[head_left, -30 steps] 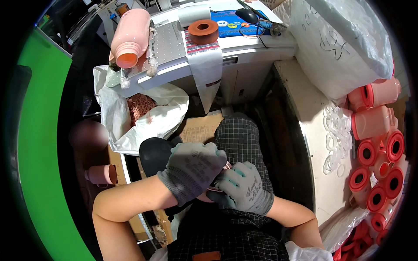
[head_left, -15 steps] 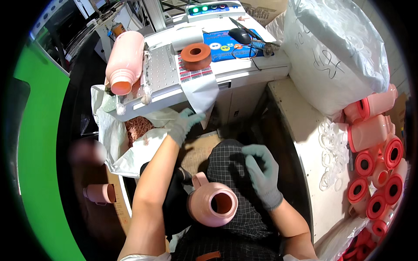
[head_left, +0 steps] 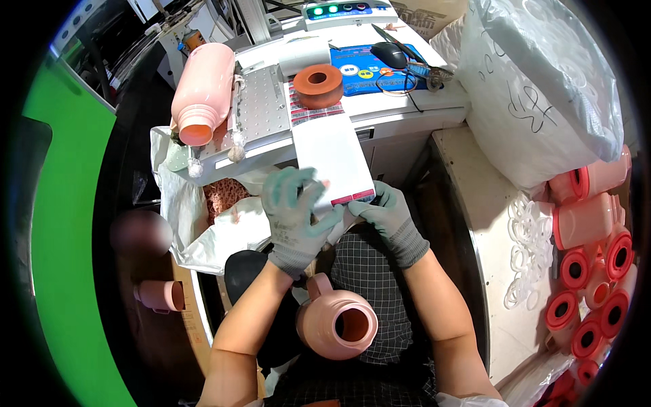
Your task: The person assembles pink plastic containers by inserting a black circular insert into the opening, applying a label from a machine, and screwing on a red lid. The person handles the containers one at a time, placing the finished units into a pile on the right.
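A white-backed strip of red-and-white labels (head_left: 333, 152) hangs over the front edge of the worktable toward me. Its lower end is pinched at the right corner by my gloved right hand (head_left: 393, 224), which is closed on it. Beside the strip's left edge is my gloved left hand (head_left: 291, 217), slightly blurred, its fingers bent but apart; the thumb reaches toward the lower end. On my lap, below both hands, rests a pink jug-shaped plastic body (head_left: 325, 322) with a handle and a round dark opening facing up.
A larger pink bottle (head_left: 203, 91) lies on a perforated plate, near a brown tape roll (head_left: 318, 86). White rings (head_left: 525, 251) and several pink, red-rimmed bodies (head_left: 576, 268) lie at right, under a big white bag (head_left: 536, 95). At left are an open sack (head_left: 217, 247) and a pink cup (head_left: 161, 296).
Both hands have come together at the label strip, the right one moving up from above my lap and taking its corner. The strip's end is now drawn out flat toward me.
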`<state>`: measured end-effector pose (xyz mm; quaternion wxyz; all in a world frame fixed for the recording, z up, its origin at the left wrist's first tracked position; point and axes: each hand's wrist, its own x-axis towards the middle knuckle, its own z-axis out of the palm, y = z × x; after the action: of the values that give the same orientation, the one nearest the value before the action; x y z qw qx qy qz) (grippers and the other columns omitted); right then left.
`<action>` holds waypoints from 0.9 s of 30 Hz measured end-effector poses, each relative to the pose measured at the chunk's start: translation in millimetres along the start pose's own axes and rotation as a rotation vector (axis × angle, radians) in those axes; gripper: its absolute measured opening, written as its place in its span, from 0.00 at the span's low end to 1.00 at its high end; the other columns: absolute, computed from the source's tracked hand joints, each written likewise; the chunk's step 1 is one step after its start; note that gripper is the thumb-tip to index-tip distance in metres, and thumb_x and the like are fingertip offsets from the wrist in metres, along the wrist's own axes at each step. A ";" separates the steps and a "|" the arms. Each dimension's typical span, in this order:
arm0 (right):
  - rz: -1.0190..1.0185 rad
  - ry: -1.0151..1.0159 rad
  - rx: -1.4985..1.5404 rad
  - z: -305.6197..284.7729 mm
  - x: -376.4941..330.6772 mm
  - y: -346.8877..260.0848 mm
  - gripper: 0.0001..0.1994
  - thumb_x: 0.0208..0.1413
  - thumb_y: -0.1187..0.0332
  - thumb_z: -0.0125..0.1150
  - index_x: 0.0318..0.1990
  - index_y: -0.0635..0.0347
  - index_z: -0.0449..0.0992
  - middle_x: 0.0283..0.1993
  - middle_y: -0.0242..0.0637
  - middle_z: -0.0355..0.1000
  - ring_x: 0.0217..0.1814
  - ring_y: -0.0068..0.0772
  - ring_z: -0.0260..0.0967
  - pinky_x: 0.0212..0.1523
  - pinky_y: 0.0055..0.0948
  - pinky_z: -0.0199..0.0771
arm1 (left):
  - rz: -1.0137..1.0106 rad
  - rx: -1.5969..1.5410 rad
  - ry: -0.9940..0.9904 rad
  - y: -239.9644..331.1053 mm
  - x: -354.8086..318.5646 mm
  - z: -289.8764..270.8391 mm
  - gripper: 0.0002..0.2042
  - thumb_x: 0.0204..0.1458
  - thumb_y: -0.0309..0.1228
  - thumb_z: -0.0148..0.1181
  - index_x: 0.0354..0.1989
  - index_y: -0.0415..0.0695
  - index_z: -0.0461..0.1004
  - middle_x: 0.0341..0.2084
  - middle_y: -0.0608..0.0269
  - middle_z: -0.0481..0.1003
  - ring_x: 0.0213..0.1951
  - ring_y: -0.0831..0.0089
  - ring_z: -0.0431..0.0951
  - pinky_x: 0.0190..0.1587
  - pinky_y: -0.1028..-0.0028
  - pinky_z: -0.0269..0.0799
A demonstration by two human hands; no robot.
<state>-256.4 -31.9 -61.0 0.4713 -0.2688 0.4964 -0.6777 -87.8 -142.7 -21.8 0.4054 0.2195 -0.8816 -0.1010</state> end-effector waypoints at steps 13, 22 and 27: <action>-0.262 0.307 -0.153 10.1 -62.0 -4.2 0.22 0.60 0.67 0.72 0.58 0.67 0.75 0.40 0.33 0.80 0.40 0.18 0.74 0.43 0.22 0.77 | -0.176 -0.290 0.062 24.1 -54.1 -28.4 0.11 0.44 0.24 0.73 0.36 0.46 0.79 0.42 0.57 0.77 0.46 0.57 0.77 0.51 0.59 0.72; 0.672 -0.099 0.251 -21.6 -275.6 -19.8 0.36 0.72 0.51 0.53 0.77 0.66 0.52 0.64 0.47 0.71 0.53 0.32 0.77 0.51 0.31 0.81 | -0.154 -0.696 -0.147 122.9 -135.3 -76.6 0.13 0.51 0.24 0.70 0.46 0.47 0.84 0.40 0.59 0.84 0.40 0.61 0.85 0.46 0.63 0.81; 0.450 -0.031 0.174 -1.3 -291.4 -8.4 0.46 0.63 0.59 0.65 0.80 0.68 0.44 0.69 0.51 0.67 0.55 0.40 0.79 0.53 0.35 0.83 | -0.274 -0.854 -0.232 109.5 -150.5 -95.2 0.07 0.56 0.29 0.70 0.42 0.46 0.84 0.38 0.58 0.83 0.39 0.62 0.86 0.48 0.61 0.81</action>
<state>-140.8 233.0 -23.6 0.6394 -0.1198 0.4762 -0.5916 37.6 24.6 -21.7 0.3412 0.1347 -0.7635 -0.5316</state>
